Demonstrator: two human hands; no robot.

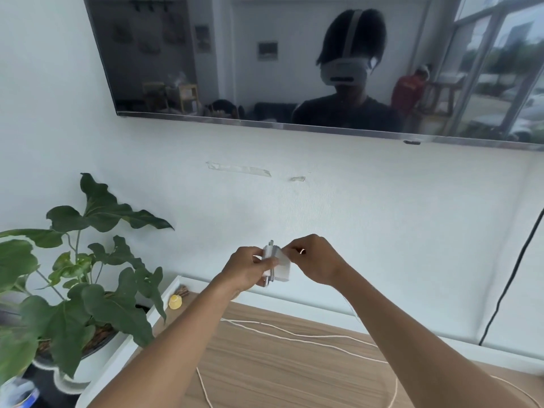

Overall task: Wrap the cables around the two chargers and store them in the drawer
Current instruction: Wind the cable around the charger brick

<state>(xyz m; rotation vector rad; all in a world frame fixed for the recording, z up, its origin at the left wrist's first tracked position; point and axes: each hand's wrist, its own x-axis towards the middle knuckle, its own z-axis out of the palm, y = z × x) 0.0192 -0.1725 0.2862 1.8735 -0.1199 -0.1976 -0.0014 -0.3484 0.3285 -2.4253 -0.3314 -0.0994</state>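
A white charger (279, 265) with a few turns of white cable around it is held up in front of the wall, above the wooden cabinet top (282, 372). My left hand (245, 269) grips the charger from the left. My right hand (316, 262) pinches the cable end at the charger's upper right corner. A loose white cable (297, 337) trails in long curves across the cabinet top below my arms. I see no second charger and no drawer.
A leafy potted plant (76, 290) in a white pot stands at the left. A small yellow object (175, 302) sits near the wall. A dark TV (294, 69) hangs above, and a black cord (509, 287) runs down the wall at right.
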